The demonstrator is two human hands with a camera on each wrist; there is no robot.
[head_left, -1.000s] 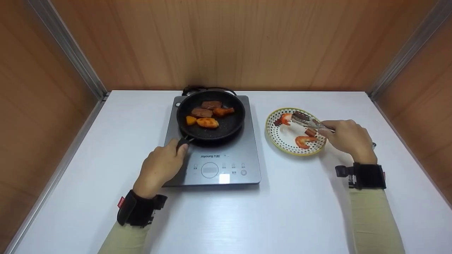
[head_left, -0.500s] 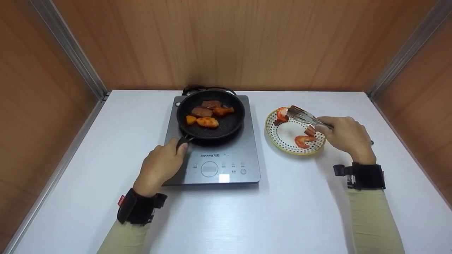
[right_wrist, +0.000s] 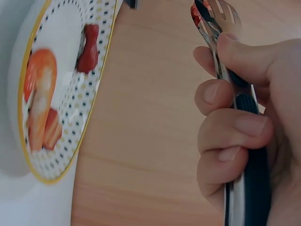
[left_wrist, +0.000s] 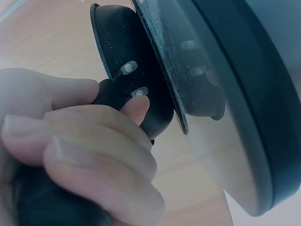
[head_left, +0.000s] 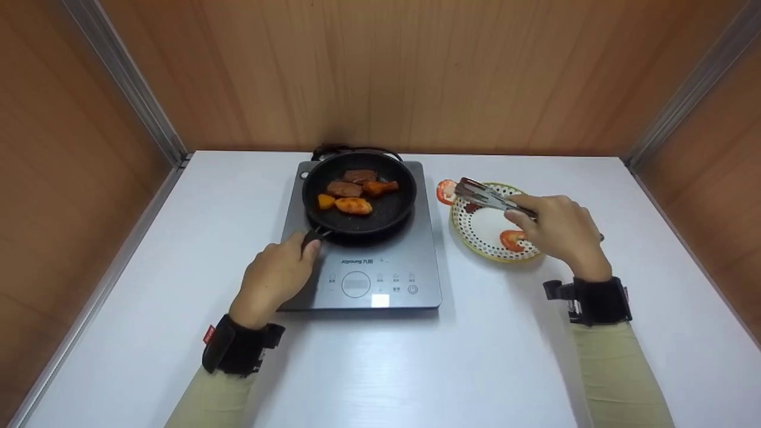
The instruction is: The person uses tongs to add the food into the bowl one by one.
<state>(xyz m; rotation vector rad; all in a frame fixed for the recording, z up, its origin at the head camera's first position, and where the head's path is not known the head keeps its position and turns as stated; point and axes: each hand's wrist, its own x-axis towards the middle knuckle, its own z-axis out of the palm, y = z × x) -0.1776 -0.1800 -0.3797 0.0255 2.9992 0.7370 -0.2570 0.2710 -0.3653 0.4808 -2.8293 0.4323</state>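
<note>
My left hand (head_left: 276,276) grips the black handle (head_left: 312,236) of a frying pan (head_left: 389,217), its fingers wrapped around it in the left wrist view. In the pan lie two brown meat pieces (head_left: 344,189), a small drumstick (head_left: 380,188), a browned oval piece (head_left: 354,205) and a yellow chunk (head_left: 325,201). My right hand (head_left: 562,232) holds metal tongs (head_left: 484,196), fingers curled round their dark grips (right_wrist: 254,160). An orange-red shrimp (head_left: 446,192) is pinched at the tongs' tips, raised past the left rim of a dotted, yellow-edged plate (head_left: 484,229).
Another shrimp (right_wrist: 44,84), a reddish-brown piece (right_wrist: 88,49) and a striped chunk (right_wrist: 52,129) lie on the plate. The pan is on a grey induction cooker (head_left: 416,255), with a black cord behind it. Wooden panels (head_left: 475,71) enclose the white table (head_left: 380,368) at the back and sides.
The tongs have lifted the shrimp from the plate and carried it left, beyond the plate's rim toward the pan. The left hand keeps its grip; the pan stays on the cooker.
</note>
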